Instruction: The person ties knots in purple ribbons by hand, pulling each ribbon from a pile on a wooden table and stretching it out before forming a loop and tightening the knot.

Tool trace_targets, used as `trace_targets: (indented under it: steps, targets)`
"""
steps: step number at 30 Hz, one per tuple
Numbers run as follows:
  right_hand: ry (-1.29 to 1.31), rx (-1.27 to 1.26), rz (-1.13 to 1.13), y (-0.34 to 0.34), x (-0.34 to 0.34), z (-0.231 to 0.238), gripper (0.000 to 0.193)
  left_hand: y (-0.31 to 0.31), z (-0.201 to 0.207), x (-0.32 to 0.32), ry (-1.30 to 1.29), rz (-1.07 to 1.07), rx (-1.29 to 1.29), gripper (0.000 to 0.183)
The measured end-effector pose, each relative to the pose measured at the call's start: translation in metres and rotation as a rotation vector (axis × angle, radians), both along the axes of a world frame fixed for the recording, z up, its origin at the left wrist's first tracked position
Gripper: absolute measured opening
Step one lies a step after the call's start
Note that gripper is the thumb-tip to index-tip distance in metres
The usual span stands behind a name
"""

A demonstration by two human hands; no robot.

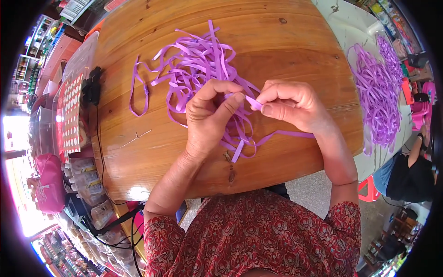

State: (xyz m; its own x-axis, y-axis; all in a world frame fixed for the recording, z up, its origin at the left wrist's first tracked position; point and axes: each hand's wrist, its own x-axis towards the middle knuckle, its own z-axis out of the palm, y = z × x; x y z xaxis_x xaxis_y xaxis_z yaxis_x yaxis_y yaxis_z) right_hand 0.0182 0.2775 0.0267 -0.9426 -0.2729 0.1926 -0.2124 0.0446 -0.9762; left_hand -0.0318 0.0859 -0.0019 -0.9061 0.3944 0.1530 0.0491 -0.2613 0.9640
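Note:
A loose heap of purple ribbon (198, 62) lies on the wooden table, its strands looped and tangled. Just in front of it, both my hands pinch one purple ribbon (253, 102), and a short piece shows between their fingertips. My left hand (213, 107) grips it between thumb and forefinger. Thumb and curled fingers of my right hand (288, 104) close on the other side of that piece. Below the hands, a ribbon end (238, 151) hangs down over the table, and another strand runs right under my right wrist. One separate loop (139, 92) lies left of the heap.
A thin metal tool (136, 138) rests on the wooden table (295, 51), left of my forearm. A black power strip (93, 85) with a cable lies along the left edge. On the pale table at right is a larger purple ribbon pile (378, 101). A person (410, 171) sits beyond it.

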Motion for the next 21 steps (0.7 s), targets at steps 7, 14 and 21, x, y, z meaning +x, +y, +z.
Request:
trace_targets:
  steps: [7,14,21]
  targets:
    - [-0.235,-0.535,-0.005,-0.009,0.001,-0.022,0.021,0.000,0.001,0.006,-0.209,-0.062,0.211,0.011]
    - [0.135,-0.171,-0.186,-0.020,0.002,-0.017,0.026,0.006,-0.002,0.011,0.258,0.030,-0.006,0.010]
    - [0.704,0.532,-0.425,-0.022,0.001,-0.018,0.032,0.013,-0.006,0.017,-0.130,-0.004,0.134,0.012]
